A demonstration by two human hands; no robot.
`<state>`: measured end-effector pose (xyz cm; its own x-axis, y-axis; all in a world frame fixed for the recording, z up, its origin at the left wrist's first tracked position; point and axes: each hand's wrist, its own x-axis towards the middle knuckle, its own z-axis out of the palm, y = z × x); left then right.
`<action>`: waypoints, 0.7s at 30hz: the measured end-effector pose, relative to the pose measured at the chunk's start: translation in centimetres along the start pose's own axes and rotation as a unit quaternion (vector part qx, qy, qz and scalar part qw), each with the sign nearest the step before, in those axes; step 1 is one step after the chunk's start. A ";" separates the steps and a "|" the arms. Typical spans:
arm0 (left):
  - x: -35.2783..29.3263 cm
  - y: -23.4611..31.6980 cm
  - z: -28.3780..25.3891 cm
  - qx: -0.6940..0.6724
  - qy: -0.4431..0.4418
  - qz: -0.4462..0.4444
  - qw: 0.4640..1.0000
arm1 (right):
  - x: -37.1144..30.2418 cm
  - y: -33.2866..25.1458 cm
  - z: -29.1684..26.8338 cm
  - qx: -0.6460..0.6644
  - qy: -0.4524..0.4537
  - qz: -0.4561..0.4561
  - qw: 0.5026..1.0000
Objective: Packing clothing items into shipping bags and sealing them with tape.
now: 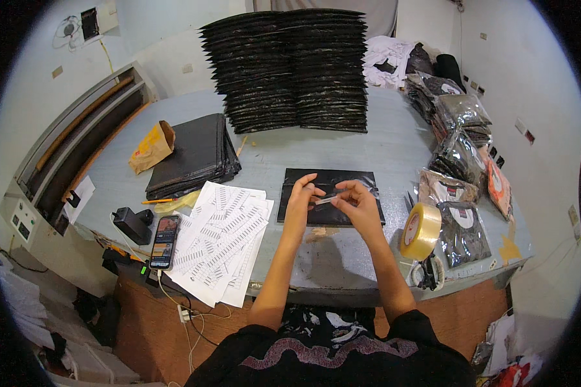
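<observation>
As left hand faces right hand, both pinch a strip.

White strip, flat black packet beneath

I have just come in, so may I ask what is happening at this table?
A person is handling a small white strip over a flat black package. The right hand pinches one end; the left hand is at the other, though its grip is hard to judge. Printed white sheets and a phone lie to the left, a roll of tape stands to the right, and a tall black stack rises at the back.
</observation>
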<state>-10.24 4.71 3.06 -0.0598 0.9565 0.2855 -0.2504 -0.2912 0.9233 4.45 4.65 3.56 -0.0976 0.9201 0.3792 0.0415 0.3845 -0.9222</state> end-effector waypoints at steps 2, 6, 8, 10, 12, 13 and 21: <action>0.0 -0.2 -0.2 0.025 -0.021 -0.001 0.999 | 0.5 1.0 -0.3 0.041 0.009 0.006 0.999; 0.5 -1.4 -0.8 0.026 -0.044 0.057 0.997 | 0.9 1.8 -0.3 0.085 0.034 0.012 0.996; 0.8 -1.6 -1.0 0.037 -0.037 0.062 0.997 | 0.7 1.5 -0.3 -0.035 0.053 -0.024 0.998; 1.0 -1.7 -1.2 0.100 -0.008 0.081 0.992 | 1.0 1.9 -0.4 -0.154 0.070 -0.062 0.984; 1.3 -1.4 -1.1 0.119 -0.014 0.080 0.990 | 1.5 2.7 -1.3 -0.203 0.135 -0.108 0.964; 1.4 -1.3 -1.2 0.139 -0.017 0.077 0.987 | 1.7 2.9 -1.8 -0.204 0.138 -0.109 0.963; 2.1 -1.3 -1.7 0.118 -0.038 0.068 0.990 | 3.7 1.4 -1.5 -0.099 -0.062 0.018 0.993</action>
<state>-11.71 7.09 1.98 -0.0026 0.9071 0.4209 -0.0121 -0.4209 0.9070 5.58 8.71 3.81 -0.2128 0.9224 0.3223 0.2412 0.3692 -0.8975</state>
